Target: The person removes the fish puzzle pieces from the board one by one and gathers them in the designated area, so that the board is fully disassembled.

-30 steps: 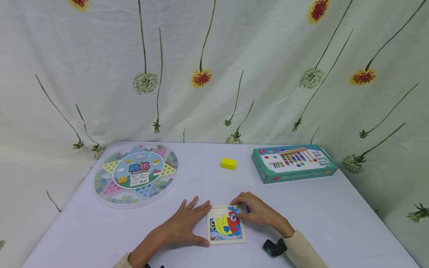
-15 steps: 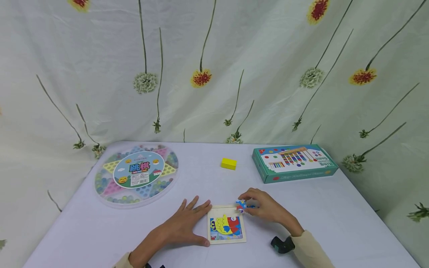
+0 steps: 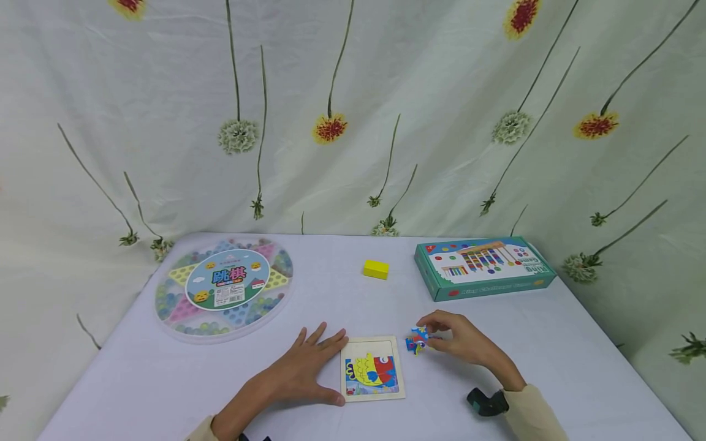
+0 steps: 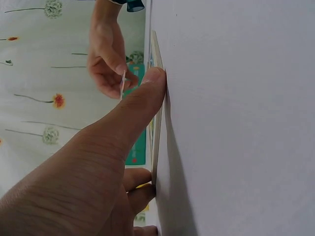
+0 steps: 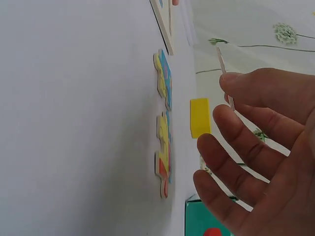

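A square wooden jigsaw tray (image 3: 372,399) lies on the table, its lower part filled with a yellow and red fish picture and its upper strip bare wood. My left hand (image 3: 306,370) rests spread at the tray's left edge, thumb at the near corner and fingertips at the far one. To the right of the tray, my right hand (image 3: 460,338) pinches a small blue and red puzzle piece (image 5: 222,61) between thumb and fingers, held above the table. Loose puzzle pieces (image 5: 164,147) lie beneath it, partly hidden by the hand in the head view.
A yellow block (image 3: 376,269) sits beyond the tray. Back left lies a round Chinese checkers set (image 3: 165,318); back right, a green game box (image 3: 485,269). A flowered cloth (image 3: 353,73) hangs behind the white table (image 3: 331,300).
My right hand has lifted the puzzle piece out of the tray's upper right corner and carried it right, over the loose pieces. The left hand has stayed put.
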`<act>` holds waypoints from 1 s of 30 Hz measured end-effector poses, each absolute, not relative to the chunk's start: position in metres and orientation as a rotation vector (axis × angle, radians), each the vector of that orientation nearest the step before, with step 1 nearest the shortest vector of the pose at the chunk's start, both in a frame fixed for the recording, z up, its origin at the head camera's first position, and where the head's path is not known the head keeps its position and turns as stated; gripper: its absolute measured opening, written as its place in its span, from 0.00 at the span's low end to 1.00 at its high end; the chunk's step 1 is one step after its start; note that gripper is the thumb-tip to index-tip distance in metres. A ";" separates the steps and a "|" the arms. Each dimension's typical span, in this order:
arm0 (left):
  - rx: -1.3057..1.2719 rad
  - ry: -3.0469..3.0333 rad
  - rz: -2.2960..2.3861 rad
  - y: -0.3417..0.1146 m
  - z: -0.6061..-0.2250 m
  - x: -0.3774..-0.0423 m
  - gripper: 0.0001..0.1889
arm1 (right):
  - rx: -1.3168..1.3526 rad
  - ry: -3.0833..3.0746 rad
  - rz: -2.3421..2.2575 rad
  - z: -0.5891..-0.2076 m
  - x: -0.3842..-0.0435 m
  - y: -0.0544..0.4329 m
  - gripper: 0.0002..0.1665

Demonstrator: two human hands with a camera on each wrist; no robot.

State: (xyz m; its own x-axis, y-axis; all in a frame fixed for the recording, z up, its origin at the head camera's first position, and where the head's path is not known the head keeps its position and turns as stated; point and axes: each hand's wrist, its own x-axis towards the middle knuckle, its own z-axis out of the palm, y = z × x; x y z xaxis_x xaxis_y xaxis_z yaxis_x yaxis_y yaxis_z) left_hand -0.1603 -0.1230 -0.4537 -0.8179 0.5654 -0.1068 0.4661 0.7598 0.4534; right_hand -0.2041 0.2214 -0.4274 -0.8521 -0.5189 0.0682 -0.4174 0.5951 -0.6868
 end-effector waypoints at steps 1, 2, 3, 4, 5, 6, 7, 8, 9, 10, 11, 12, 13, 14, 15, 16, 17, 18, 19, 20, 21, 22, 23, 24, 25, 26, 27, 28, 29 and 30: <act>0.810 2.720 0.607 -0.123 -0.454 -0.160 0.55 | -0.779 2.674 -1.101 -0.427 -0.204 0.224 0.18; 0.808 2.719 0.608 -0.123 -0.454 -0.160 0.55 | -0.766 2.667 -1.103 -0.427 -0.204 0.227 0.18; 0.807 2.719 0.607 -0.123 -0.454 -0.161 0.55 | -0.751 2.663 -1.101 -0.427 -0.204 0.229 0.18; 0.804 2.717 0.609 -0.123 -0.454 -0.161 0.55 | -0.736 2.661 -1.098 -0.427 -0.204 0.232 0.18; 0.803 2.716 0.610 -0.123 -0.453 -0.161 0.55 | -0.724 2.657 -1.101 -0.427 -0.203 0.235 0.18; 0.800 2.716 0.611 -0.123 -0.453 -0.161 0.55 | -0.711 2.656 -1.099 -0.427 -0.203 0.237 0.18; 0.800 2.716 0.610 -0.123 -0.453 -0.161 0.55 | -0.702 2.656 -1.096 -0.427 -0.203 0.240 0.18; 0.799 2.716 0.612 -0.123 -0.453 -0.160 0.55 | -0.693 2.655 -1.095 -0.426 -0.204 0.242 0.17; 0.799 2.717 0.611 -0.123 -0.453 -0.160 0.55 | -0.682 2.659 -1.089 -0.426 -0.203 0.245 0.17; 0.797 2.716 0.612 -0.123 -0.453 -0.160 0.55 | -0.676 2.658 -1.090 -0.426 -0.203 0.247 0.17; 0.796 2.717 0.611 -0.122 -0.452 -0.160 0.55 | -0.671 2.656 -1.091 -0.425 -0.203 0.249 0.17; 0.795 2.718 0.610 -0.122 -0.452 -0.160 0.55 | -0.670 2.656 -1.090 -0.425 -0.202 0.251 0.17; 0.793 2.718 0.610 -0.122 -0.452 -0.160 0.55 | -0.668 2.657 -1.089 -0.425 -0.202 0.253 0.17; 0.790 2.717 0.612 -0.122 -0.452 -0.160 0.55 | -0.657 2.659 -1.086 -0.426 -0.202 0.255 0.17; 0.790 2.717 0.611 -0.122 -0.452 -0.160 0.55 | -0.647 2.663 -1.082 -0.426 -0.201 0.256 0.17; 0.789 2.716 0.612 -0.122 -0.452 -0.160 0.55 | -0.641 2.664 -1.081 -0.426 -0.201 0.258 0.17; 0.790 2.715 0.612 -0.122 -0.452 -0.160 0.55 | -0.633 2.668 -1.078 -0.426 -0.201 0.259 0.17; 0.791 2.715 0.614 -0.122 -0.452 -0.160 0.55 | -0.627 2.674 -1.072 -0.426 -0.201 0.261 0.17; 0.792 2.715 0.612 -0.122 -0.452 -0.160 0.55 | -0.610 2.682 -1.065 -0.427 -0.201 0.262 0.17; 0.794 2.716 0.610 -0.122 -0.451 -0.160 0.55 | -0.595 2.688 -1.059 -0.427 -0.201 0.263 0.17; 0.796 2.716 0.608 -0.122 -0.451 -0.160 0.55 | -0.597 2.688 -1.060 -0.427 -0.201 0.265 0.17; 0.796 2.717 0.607 -0.122 -0.451 -0.160 0.55 | -0.597 2.690 -1.059 -0.427 -0.201 0.266 0.17; 0.797 2.717 0.605 -0.122 -0.451 -0.160 0.55 | -0.595 2.694 -1.056 -0.428 -0.201 0.268 0.17; 0.798 2.718 0.603 -0.122 -0.451 -0.160 0.55 | -0.586 2.694 -1.058 -0.429 -0.202 0.269 0.17; 0.799 2.719 0.601 -0.123 -0.452 -0.160 0.55 | -0.580 2.692 -1.060 -0.429 -0.202 0.271 0.17; 0.800 2.719 0.600 -0.122 -0.452 -0.160 0.55 | -0.579 2.687 -1.065 -0.430 -0.203 0.272 0.17; 0.799 2.720 0.600 -0.122 -0.452 -0.159 0.55 | -0.580 2.679 -1.074 -0.431 -0.203 0.274 0.17; 0.800 2.721 0.598 -0.122 -0.452 -0.159 0.55 | -0.572 2.674 -1.080 -0.432 -0.203 0.275 0.17; 0.800 2.721 0.598 -0.122 -0.452 -0.159 0.55 | -0.567 2.666 -1.089 -0.433 -0.204 0.276 0.17; 0.800 2.722 0.598 -0.122 -0.452 -0.159 0.55 | -0.563 2.659 -1.098 -0.434 -0.204 0.277 0.17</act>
State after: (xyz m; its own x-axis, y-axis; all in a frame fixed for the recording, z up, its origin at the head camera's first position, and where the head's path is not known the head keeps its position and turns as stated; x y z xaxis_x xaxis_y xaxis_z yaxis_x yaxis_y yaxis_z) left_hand -0.1594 -0.1224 -0.4519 -0.8206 0.5602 -0.1129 0.4613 0.7660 0.4478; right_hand -0.2040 0.2774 -0.4337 -0.9050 -0.4228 -0.0470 -0.2665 0.6494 -0.7122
